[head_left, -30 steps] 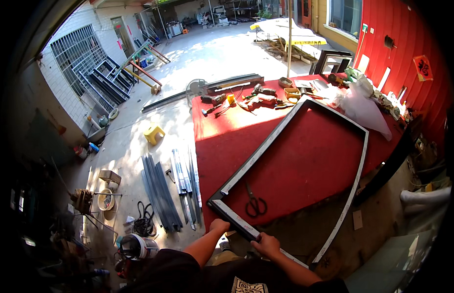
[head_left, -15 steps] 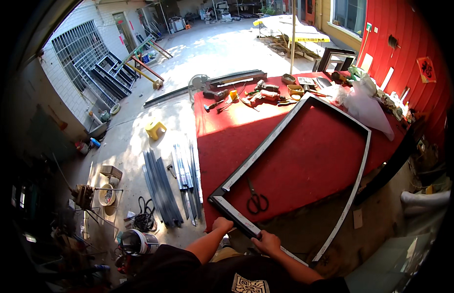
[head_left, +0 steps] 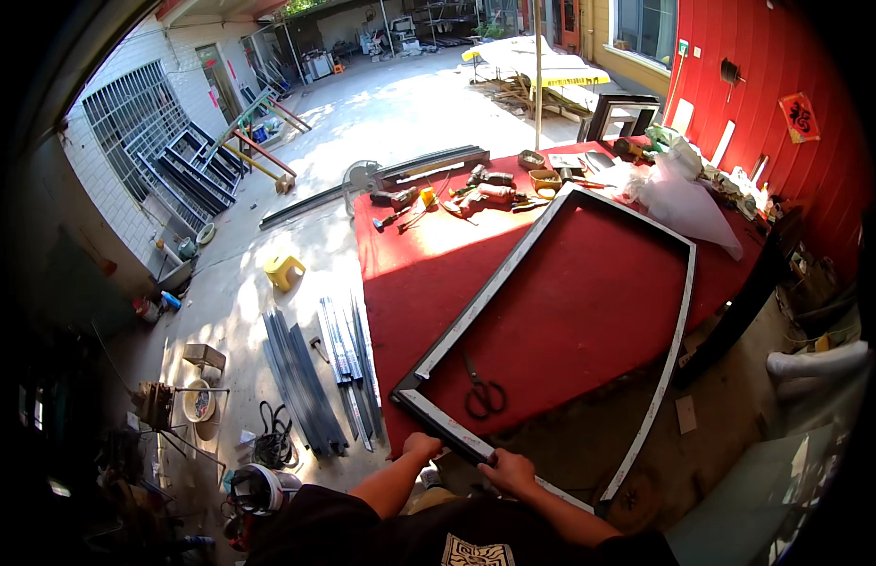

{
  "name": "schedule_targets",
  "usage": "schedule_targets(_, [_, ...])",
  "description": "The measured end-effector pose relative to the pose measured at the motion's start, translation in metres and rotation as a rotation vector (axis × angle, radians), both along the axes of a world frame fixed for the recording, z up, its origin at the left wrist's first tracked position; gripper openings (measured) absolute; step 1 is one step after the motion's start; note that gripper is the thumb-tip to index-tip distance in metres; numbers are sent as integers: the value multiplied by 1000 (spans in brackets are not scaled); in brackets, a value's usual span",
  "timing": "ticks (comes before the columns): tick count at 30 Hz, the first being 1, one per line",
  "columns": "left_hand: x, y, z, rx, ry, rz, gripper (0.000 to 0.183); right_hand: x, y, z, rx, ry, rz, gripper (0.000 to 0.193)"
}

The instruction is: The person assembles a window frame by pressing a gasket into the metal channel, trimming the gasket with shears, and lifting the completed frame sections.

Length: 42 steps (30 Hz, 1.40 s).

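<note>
A large dark window frame (head_left: 483, 294) with whitish protective strips lies across the red-topped table (head_left: 570, 302), its near end jutting past the table edge toward me. My left hand (head_left: 422, 446) is closed on the outer edge of the near bar, close to the left corner. Farther right along the same bar, my right hand (head_left: 511, 471) wraps over it with the fingertips partly hidden. Inside the frame, black-handled scissors (head_left: 485, 398) rest on the red cloth near the left corner.
Red power drills (head_left: 485, 195) and hand tools lie at the table's far side, beside clear plastic wrap (head_left: 688, 203). Left on the floor are dark metal profiles (head_left: 301, 382), a hammer (head_left: 319, 349), a yellow stool (head_left: 283, 272) and a white bucket (head_left: 262, 489).
The whole view has swung slightly right, so the scene sits farther left in the picture. Both hands keep the same grip on the frame, which shows no clear movement on the table.
</note>
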<state>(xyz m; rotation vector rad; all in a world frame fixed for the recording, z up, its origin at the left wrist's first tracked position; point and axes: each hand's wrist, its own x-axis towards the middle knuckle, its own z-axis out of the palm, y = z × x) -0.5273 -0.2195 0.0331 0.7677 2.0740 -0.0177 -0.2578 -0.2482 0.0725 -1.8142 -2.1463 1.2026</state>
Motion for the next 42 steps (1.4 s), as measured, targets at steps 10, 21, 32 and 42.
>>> schedule_targets(10, [-11, -12, -110, 74, -109, 113, 49, 2, -4, -3, 26, -5, 5, 46])
schedule_targets(21, [19, -14, -59, 96, -115, 179, 40, -3, 0, 2, 2, -8, 4, 42])
schedule_targets(32, [26, -38, -108, 215, -367, 337, 29, -3, -1, 3, 31, -4, -8, 40])
schedule_targets(42, [31, -36, -69, 228, -377, 384, 33, -6, -1, -3, 20, -5, -12, 41])
